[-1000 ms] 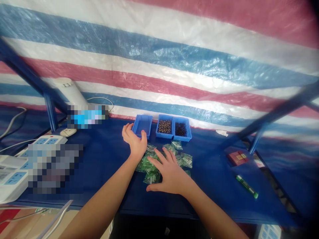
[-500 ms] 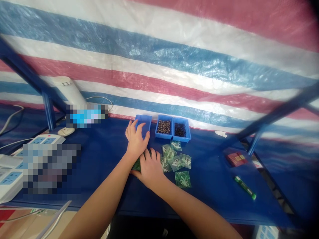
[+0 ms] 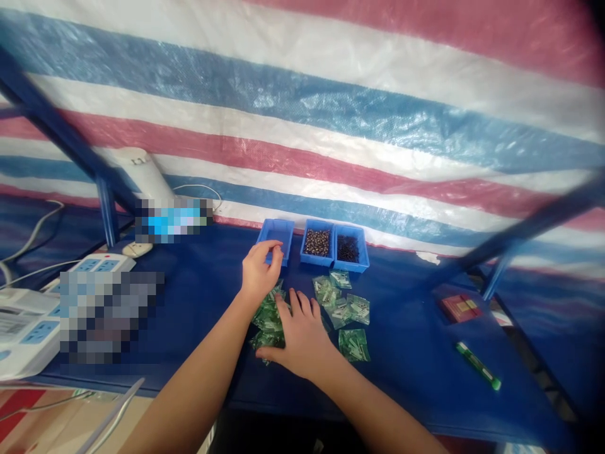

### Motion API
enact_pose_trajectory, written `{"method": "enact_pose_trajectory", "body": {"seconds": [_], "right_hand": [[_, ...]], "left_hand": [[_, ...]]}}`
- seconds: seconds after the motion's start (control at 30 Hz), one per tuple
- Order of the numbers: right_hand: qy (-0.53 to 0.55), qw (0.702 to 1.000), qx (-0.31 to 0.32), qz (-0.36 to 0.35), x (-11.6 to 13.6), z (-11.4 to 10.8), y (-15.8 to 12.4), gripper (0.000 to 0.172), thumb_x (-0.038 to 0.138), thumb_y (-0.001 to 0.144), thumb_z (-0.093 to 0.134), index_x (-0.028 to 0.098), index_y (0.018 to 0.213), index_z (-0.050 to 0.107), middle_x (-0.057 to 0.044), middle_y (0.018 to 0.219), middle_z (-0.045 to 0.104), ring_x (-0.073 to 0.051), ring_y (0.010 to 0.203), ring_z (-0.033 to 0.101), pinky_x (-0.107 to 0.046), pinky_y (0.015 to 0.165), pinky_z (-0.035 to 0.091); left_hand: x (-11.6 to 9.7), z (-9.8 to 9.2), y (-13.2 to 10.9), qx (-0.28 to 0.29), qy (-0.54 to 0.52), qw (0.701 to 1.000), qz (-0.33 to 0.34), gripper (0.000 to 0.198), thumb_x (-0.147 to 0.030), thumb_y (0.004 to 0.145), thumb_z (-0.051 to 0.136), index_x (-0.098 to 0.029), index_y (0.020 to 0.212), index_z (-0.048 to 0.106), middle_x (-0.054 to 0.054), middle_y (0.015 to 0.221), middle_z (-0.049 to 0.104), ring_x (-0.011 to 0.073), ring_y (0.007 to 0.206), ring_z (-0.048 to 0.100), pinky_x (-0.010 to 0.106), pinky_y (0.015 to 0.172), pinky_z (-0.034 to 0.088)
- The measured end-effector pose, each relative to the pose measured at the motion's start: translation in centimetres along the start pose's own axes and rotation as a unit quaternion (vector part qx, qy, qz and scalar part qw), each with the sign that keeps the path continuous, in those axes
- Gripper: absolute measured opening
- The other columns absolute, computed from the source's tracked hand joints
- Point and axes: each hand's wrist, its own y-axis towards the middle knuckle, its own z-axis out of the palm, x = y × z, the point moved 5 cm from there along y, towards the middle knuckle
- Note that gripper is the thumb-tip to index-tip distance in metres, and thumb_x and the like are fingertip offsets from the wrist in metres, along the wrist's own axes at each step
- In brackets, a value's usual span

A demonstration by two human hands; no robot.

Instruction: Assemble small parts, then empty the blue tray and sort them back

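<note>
Green packets lie heaped in the near middle, under and beside your right hand, whose fingers are spread without gripping, probably to steady the pile. Your left hand curls at the near end of the left tray; whether it pinches anything, I cannot tell. Farther right, the middle tray and right tray stand side by side, likely keeping small parts sorted within reach.

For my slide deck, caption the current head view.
Right hand at a pile of green packets, left hand by a blue tray, two trays of small parts alongside.
</note>
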Motion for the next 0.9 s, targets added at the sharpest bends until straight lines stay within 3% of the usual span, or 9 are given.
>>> {"method": "enact_pose_trajectory", "body": {"seconds": [0.17, 0.47, 0.6, 0.73, 0.9], "right_hand": [[0.008, 0.998, -0.004, -0.065, -2.1, -2.4, -1.7, 0.08, 0.065, 0.091, 0.041, 0.021, 0.153, 0.017, -0.015, 0.128, 0.053, -0.032, 0.117, 0.05, -0.049, 0.096, 0.045], [-0.088, 0.993, -0.003, -0.079, -3.5, -2.5, -3.5, 0.066, 0.034, 0.092, 0.057, 0.024, 0.15, 0.028, -0.013, 0.126, 0.057, -0.031, 0.115, 0.053, -0.046, 0.096, 0.047], [-0.062, 0.996, -0.013, -0.065, -5.0, -5.0, -2.9, 0.054, 0.036, 0.096, 0.049, 0.026, 0.147, 0.035, -0.01, 0.127, 0.058, -0.028, 0.113, 0.054, -0.042, 0.092, 0.048], [-0.069, 0.995, -0.076, -0.001, -8.2, -7.3, -1.0, 0.04, 0.034, 0.1, 0.038, 0.023, 0.136, 0.051, -0.011, 0.125, 0.061, -0.026, 0.115, 0.052, -0.042, 0.095, 0.044], [-0.096, 0.994, -0.035, -0.041, -8.9, -5.5, -0.1, 0.048, 0.057, 0.092, 0.048, 0.03, 0.13, 0.058, -0.009, 0.135, 0.055, -0.032, 0.126, 0.042, -0.05, 0.101, 0.035]], "left_hand": [[0.2, -0.2, -0.5, -0.024, -0.011, 1.0, -0.016, 0.02, -0.025, 0.089, 0.051, -0.019, 0.099, 0.067, 0.003, 0.082, 0.072, 0.0183, 0.083, 0.069, 0.03, 0.084, 0.054], [0.2, -0.2, -0.5, -0.027, -0.021, 0.999, -0.026, 0.022, -0.026, 0.089, 0.05, -0.019, 0.102, 0.066, 0.004, 0.086, 0.071, 0.0185, 0.085, 0.069, 0.031, 0.085, 0.053], [-0.1, 0.7, -0.4, 0.022, -0.004, 1.0, 0.004, 0.024, -0.026, 0.09, 0.049, -0.02, 0.106, 0.066, 0.004, 0.089, 0.071, 0.0171, 0.08, 0.067, 0.029, 0.082, 0.052], [-0.6, 2.0, -0.6, 0.11, 0.005, 0.991, 0.074, 0.025, -0.026, 0.091, 0.048, -0.021, 0.108, 0.066, 0.006, 0.094, 0.07, 0.0197, 0.088, 0.065, 0.031, 0.082, 0.051], [-0.9, 2.6, -0.9, 0.162, 0.009, 0.98, 0.118, 0.025, -0.025, 0.092, 0.047, -0.02, 0.106, 0.067, 0.008, 0.092, 0.069, 0.0221, 0.09, 0.063, 0.036, 0.085, 0.051]]}}
